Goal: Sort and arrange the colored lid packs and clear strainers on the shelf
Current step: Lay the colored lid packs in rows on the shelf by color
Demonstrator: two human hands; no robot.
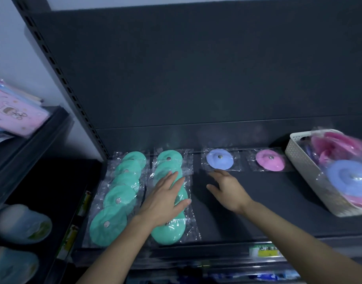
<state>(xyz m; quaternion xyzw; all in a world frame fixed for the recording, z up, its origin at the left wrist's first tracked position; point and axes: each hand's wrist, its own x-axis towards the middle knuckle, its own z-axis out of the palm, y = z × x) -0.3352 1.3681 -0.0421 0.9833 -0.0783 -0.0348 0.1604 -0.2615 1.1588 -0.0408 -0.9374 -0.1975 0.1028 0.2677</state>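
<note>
Dark shelf (258,201), green lid packs (169,158) at seven o'clock under flat left hand (165,199), right hand (229,189) loose and empty, purple pack (219,158) at its twelve; likely risk of pushing overlapped row askew (slick sleeves).

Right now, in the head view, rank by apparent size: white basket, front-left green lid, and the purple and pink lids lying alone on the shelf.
1. basket
2. green lid; its nearness to the camera may flatter it
3. purple lid and pink lid look alike; not ranked
</note>
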